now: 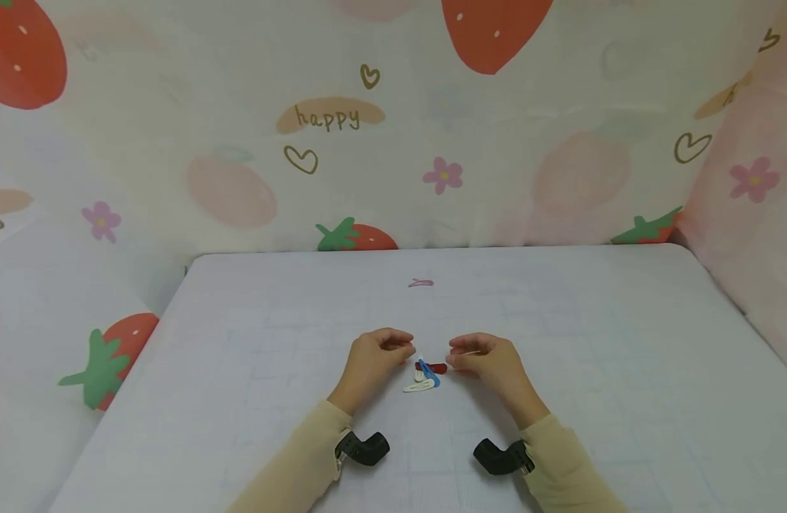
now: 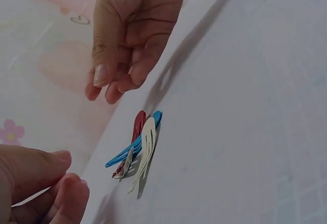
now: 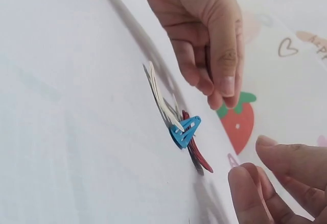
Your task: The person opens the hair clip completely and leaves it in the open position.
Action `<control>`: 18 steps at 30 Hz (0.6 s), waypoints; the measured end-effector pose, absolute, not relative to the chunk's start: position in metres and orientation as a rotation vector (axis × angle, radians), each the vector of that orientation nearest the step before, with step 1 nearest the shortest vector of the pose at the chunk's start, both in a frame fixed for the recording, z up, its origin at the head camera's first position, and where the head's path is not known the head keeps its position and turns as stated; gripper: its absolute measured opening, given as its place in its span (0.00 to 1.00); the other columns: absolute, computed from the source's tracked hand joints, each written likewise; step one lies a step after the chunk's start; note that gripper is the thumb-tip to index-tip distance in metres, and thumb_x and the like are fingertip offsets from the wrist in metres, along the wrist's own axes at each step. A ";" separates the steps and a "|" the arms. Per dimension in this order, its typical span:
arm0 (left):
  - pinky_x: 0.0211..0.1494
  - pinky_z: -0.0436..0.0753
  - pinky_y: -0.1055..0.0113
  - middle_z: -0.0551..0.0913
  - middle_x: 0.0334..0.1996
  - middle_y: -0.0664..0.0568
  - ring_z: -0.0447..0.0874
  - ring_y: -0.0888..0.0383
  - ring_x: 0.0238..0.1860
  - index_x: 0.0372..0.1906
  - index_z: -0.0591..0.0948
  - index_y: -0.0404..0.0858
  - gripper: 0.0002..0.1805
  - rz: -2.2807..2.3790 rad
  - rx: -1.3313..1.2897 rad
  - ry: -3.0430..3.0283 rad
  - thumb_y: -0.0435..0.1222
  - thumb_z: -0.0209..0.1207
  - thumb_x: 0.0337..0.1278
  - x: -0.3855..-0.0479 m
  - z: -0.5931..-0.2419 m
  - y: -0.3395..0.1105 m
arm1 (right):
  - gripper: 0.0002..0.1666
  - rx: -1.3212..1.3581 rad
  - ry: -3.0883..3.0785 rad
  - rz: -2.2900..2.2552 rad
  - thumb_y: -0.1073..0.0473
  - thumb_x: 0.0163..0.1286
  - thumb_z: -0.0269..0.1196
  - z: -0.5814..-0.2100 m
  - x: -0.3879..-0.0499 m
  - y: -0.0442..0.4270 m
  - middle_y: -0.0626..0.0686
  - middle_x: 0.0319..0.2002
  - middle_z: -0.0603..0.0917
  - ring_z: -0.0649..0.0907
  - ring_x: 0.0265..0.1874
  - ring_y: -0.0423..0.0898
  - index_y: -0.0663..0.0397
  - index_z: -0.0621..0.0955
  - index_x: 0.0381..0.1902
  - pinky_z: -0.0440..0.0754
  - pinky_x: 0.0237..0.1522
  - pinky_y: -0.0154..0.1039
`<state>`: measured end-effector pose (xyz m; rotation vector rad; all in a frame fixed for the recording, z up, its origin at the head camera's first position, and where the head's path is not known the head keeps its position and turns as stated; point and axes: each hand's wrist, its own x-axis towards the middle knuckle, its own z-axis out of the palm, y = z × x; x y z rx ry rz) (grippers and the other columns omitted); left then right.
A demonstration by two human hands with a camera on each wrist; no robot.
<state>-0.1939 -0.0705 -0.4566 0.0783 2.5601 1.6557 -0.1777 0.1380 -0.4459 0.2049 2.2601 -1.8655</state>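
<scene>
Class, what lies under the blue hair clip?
The red clip passes beneath the blue clip, with its two ends showing. Part of its middle is covered and cannot be seen.

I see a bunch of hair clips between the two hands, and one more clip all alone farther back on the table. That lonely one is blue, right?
Not quite: the lonely clip is pinkish red, not blue, as the head view shows. The blue clip is in the bunch between the left hand and the right hand.
</scene>
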 end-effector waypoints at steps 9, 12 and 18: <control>0.43 0.80 0.68 0.90 0.34 0.50 0.83 0.63 0.36 0.40 0.88 0.39 0.08 1.565 0.127 2.600 0.35 0.67 0.54 -0.189 -0.462 -0.068 | 0.17 0.074 2.260 -1.759 0.66 0.57 0.71 -0.450 -0.170 0.136 0.49 0.31 0.89 0.83 0.28 0.36 0.66 0.85 0.46 0.82 0.34 0.30; 0.42 0.80 0.68 0.90 0.34 0.49 0.83 0.64 0.35 0.40 0.88 0.37 0.08 1.566 0.154 2.585 0.35 0.67 0.54 -0.189 -0.463 -0.069 | 0.16 0.036 2.193 -1.783 0.68 0.58 0.70 -0.454 -0.169 0.135 0.50 0.31 0.88 0.83 0.27 0.37 0.69 0.85 0.46 0.84 0.34 0.32; 0.40 0.81 0.70 0.90 0.34 0.47 0.83 0.65 0.33 0.40 0.88 0.36 0.09 1.550 0.206 2.583 0.33 0.67 0.55 -0.190 -0.462 -0.066 | 0.17 0.027 2.118 -1.814 0.70 0.59 0.70 -0.455 -0.167 0.133 0.54 0.31 0.90 0.84 0.28 0.37 0.73 0.84 0.46 0.86 0.34 0.34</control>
